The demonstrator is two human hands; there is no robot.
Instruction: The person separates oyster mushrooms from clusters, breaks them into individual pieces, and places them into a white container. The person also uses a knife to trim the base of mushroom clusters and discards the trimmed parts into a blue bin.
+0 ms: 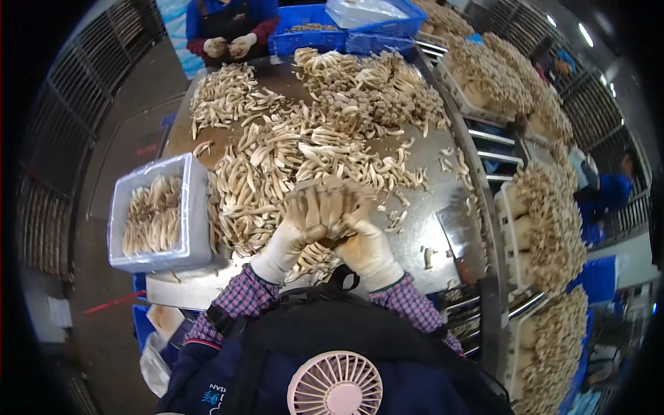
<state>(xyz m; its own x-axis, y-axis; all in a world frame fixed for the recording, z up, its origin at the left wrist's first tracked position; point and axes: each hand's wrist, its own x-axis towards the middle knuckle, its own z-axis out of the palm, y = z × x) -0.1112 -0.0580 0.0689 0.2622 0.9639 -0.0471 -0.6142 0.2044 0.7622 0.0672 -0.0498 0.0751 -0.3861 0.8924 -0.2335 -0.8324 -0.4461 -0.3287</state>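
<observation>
A row of long-stemmed mushrooms (324, 205) is held between my two gloved hands, close in front of my chest. My left hand (285, 246), in a white knit glove, grips the bunch from the left with its thumb across the stems. On the other side, my right hand (368, 249) holds it in a stained white glove. Just beyond lies a wide heap of loose mushrooms (259, 171) on the metal table (358, 280). More stems show below the bunch, between my wrists. To the left stands a white foam box (197, 207) with mushrooms packed in rows.
A broad-bladed knife (459, 244) lies at the table's right. Mushroom clusters (373, 88) are piled at the far side, near blue crates (306, 39). Beyond the right edge, a roller conveyor (493, 155) carries trays of mushrooms (544, 223). A gloved co-worker (228, 31) stands at far left.
</observation>
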